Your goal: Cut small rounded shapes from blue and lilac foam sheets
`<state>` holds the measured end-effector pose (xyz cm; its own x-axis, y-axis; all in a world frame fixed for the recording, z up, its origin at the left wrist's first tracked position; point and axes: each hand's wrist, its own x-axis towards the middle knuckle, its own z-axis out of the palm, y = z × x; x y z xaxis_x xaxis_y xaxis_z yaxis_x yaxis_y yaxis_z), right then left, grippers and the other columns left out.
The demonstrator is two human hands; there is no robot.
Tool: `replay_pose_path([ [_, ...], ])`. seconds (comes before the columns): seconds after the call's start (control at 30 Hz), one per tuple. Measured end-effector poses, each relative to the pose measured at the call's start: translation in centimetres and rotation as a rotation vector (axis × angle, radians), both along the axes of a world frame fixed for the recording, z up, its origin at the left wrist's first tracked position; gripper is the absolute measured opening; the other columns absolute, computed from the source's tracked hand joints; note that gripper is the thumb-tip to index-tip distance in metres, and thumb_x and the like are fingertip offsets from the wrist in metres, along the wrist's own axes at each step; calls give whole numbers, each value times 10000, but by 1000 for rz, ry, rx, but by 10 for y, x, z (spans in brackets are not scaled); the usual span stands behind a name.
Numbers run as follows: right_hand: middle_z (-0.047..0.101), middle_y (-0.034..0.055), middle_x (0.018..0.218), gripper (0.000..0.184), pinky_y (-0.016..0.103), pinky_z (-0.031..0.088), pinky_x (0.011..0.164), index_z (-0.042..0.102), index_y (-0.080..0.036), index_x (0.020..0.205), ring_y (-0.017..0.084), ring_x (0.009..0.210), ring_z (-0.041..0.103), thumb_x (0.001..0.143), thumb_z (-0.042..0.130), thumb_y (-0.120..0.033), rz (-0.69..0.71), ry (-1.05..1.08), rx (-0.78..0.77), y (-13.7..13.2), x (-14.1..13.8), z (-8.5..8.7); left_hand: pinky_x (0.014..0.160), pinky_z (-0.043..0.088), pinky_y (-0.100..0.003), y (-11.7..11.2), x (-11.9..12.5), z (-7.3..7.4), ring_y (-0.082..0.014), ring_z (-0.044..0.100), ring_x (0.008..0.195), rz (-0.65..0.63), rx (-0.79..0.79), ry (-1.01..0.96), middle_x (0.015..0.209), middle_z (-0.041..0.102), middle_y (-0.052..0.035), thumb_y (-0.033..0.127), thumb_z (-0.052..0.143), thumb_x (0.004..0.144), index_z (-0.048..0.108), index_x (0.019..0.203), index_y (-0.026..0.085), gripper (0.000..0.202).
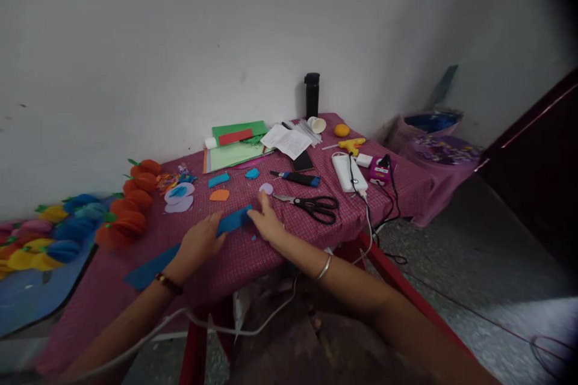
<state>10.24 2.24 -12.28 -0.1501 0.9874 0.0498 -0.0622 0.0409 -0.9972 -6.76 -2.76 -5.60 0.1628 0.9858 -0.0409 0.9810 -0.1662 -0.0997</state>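
A long strip of blue paper [235,221] lies across the near side of the table, its left part [151,269] showing beyond my left wrist. My left hand [201,245] rests over the strip's middle with its fingers stretched out. At the strip's right end is my right hand [270,221], thumb and fingertips on the paper edge, which looks slightly lifted. Close to the right fingers are a small lilac paper circle [266,188] and black-handled scissors [316,206]. A blue box cutter [298,178], an orange paper piece [219,195] and a small blue strip [219,180] lie farther back.
Orange paper pumpkins [135,195] line the left side. Coloured sheets [226,156], a phone [302,161], a yellow glue gun [352,145], a white power bank [348,173] with cables and a black bottle [312,96] stand or lie behind. A white cable crosses my lap.
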Motion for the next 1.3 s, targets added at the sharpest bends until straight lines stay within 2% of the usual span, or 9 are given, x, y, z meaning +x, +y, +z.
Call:
replay_pose_path([
  [0.13,354,152,1534,979,438,310,1146,125,-163,1537,270,1404,365,691,616,-136,93,-64,7,-6,-5,4,964,467,-413,-2,1,-2,-300,593,1193,9,11,22,1314,592,-221,265,470,900,419,1364,77,503],
  [0.27,359,117,1534,984,435,372,1102,125,-219,1535,264,1375,405,674,588,-104,54,-56,29,-8,-3,6,973,458,-409,-3,1,-4,-301,579,1208,13,13,35,1319,588,-223,272,455,910,421,1365,52,506],
  [0.37,390,132,1512,1008,427,397,1074,112,-208,1535,261,1345,441,654,587,-86,96,-75,50,-10,-3,7,966,455,-425,-3,1,-5,-307,586,1193,24,20,48,1324,588,-215,269,458,906,422,1373,72,508],
  [0.53,343,172,1532,1004,413,353,1106,68,-158,1539,252,1351,437,676,579,-102,133,-113,52,-14,-7,8,951,441,-491,-6,5,-4,-348,576,1183,40,41,74,1343,568,-226,277,453,901,401,1403,79,542],
  [0.67,301,173,1553,997,430,313,1135,74,-144,1536,254,1405,356,676,577,-94,128,-101,85,-14,-7,7,962,426,-497,-9,9,-1,-355,568,1182,52,46,80,1342,569,-223,276,449,899,391,1412,65,557],
  [0.8,352,153,1527,981,428,400,1070,121,-182,1530,267,1345,429,665,573,-86,160,-82,41,-14,-5,9,959,428,-486,-9,12,1,-348,574,1174,62,40,73,1341,576,-203,274,450,897,394,1413,87,552],
  [1.0,461,134,1396,925,376,509,875,190,-223,1503,235,1075,574,658,533,-68,49,-45,-7,-5,-9,9,958,428,-488,-8,14,0,-348,570,1182,58,26,58,1344,574,-207,279,451,892,400,1406,78,554],
  [1.17,538,105,1209,897,362,481,898,275,-199,1461,221,1044,544,615,531,-44,-8,-92,36,-1,-24,5,960,432,-456,-9,15,0,-318,569,1200,48,11,55,1314,601,-186,275,456,893,395,1411,118,544],
  [1.3,554,68,1163,899,342,473,901,296,-242,1444,204,1035,546,598,515,-32,-3,-102,73,0,-27,1,980,425,-442,-9,16,0,-306,568,1206,42,13,53,1328,597,-172,288,456,900,398,1413,137,538],
])
